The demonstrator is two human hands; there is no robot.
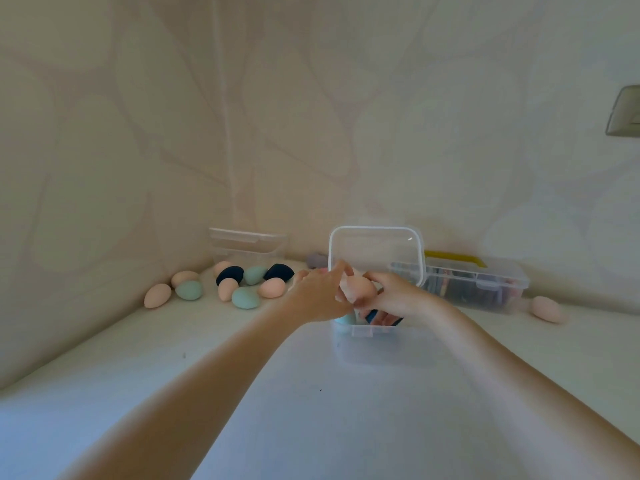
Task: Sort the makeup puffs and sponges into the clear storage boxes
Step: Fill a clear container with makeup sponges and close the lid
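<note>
A clear storage box with its lid raised stands mid-table. A teal sponge and a dark one show inside it. Above the box my left hand and my right hand meet around a peach sponge; fingers of both curl on it. A heap of peach, teal and black egg-shaped sponges lies to the left by the wall. One pink sponge rests alone at the far right.
An empty clear box stands at the back left against the wall. A second clear box with a yellow handle holds dark items behind the right hand. A small purple item lies near the wall. Walls close the corner.
</note>
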